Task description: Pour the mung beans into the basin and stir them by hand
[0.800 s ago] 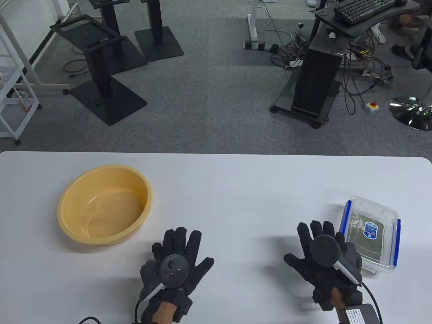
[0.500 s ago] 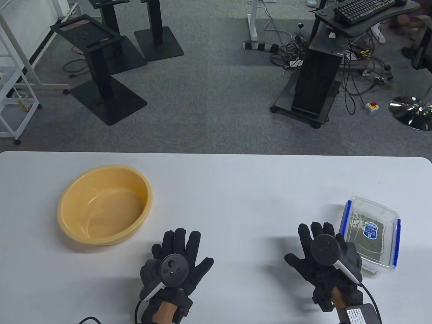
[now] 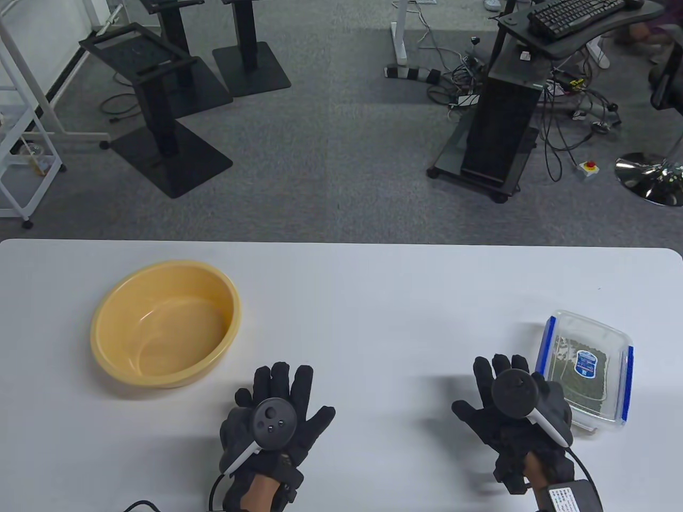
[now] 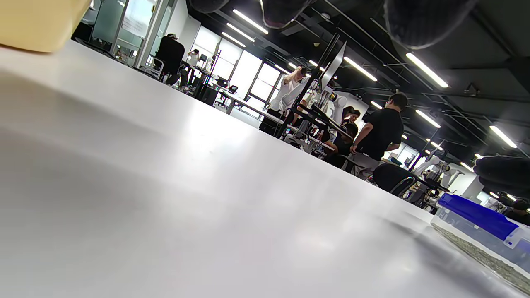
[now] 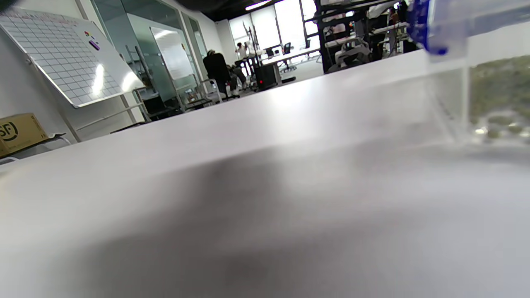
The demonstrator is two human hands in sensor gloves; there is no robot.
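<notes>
Two gloved hands lie flat on the white desk point(image 3: 373, 298), and both have the fingers straight and spread, so each grip is wide and holds nothing. The left hand point(image 3: 275, 413) is just beside the yellow basin point(image 3: 165, 322), at the near right of it, and does not touch it. A round tracker point(image 3: 275, 420) sits on the back of this hand. The basin stands upright and its inside shows only the bare yellow bottom.

The right hand point(image 3: 515, 413) is well apart from the basin, far to the right of it on the desk. Close at the right of this hand stands a clear box point(image 3: 587, 368) with blue clips on its lid and a blue label on top. The mung beans point(image 3: 565, 373) are inside this box, a dark green layer seen through the lid. The little-finger side of the right hand is very near the box; whether it touches the box I cannot tell.

In the left wrist view the basin point(image 4: 41, 22) is only a yellow corner at the top left, and the box point(image 4: 480, 231) shows far from it at the lower right. In the right wrist view the box point(image 5: 476, 82) is close and blurred, with green beans behind its clear wall.
</notes>
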